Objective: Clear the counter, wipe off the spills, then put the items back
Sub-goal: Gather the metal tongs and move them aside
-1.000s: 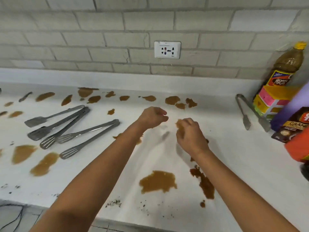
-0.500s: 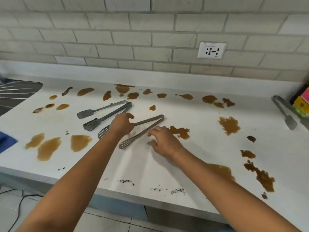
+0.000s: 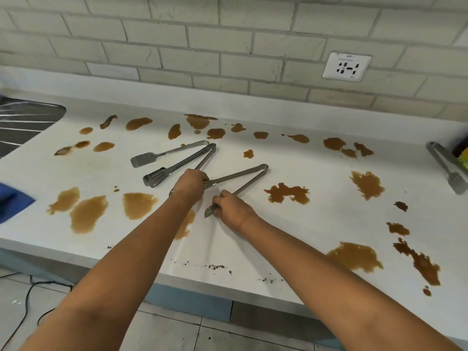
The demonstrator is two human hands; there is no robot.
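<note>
Steel tongs [image 3: 243,177] lie splayed on the white surface [image 3: 316,224] at mid-frame, hinge toward the upper right. Left hand [image 3: 190,184] curls its fingers [image 3: 204,179] around the upper arm of these tongs near its tip; right hand [image 3: 231,207] pinches the lower arm's flat tip with bent fingers [image 3: 218,201]. Two more tongs [image 3: 177,162] rest just above and left of the left hand. Brown spills [image 3: 287,193] dot the surface on all sides. Another pair of tongs [image 3: 447,165] lies at the right edge, and a blue cloth [image 3: 11,205] at the left edge.
</note>
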